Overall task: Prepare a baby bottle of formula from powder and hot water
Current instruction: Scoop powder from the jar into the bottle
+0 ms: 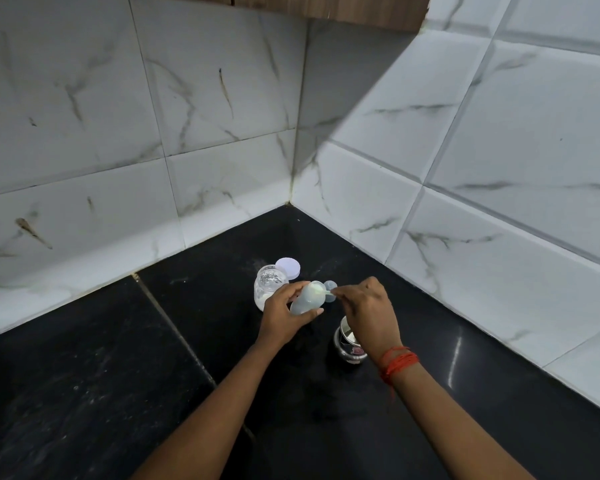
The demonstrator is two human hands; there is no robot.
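My left hand (280,315) grips a pale translucent baby bottle (306,299), tilted with its open mouth toward the right. My right hand (368,308) pinches a small scoop (323,290) whose bowl sits at the bottle's mouth, with pale powder in it. Behind the left hand stands an open clear jar (269,284) holding white powder. Its pale round lid (289,267) lies just behind it. A bluish bottle cap piece (330,289) shows beyond the bottle mouth.
A shiny steel pot (347,344) stands on the black counter (118,375) under my right wrist. White marble-pattern tiled walls (222,133) meet in a corner behind the jar. Some spilled powder dusts the counter near the corner.
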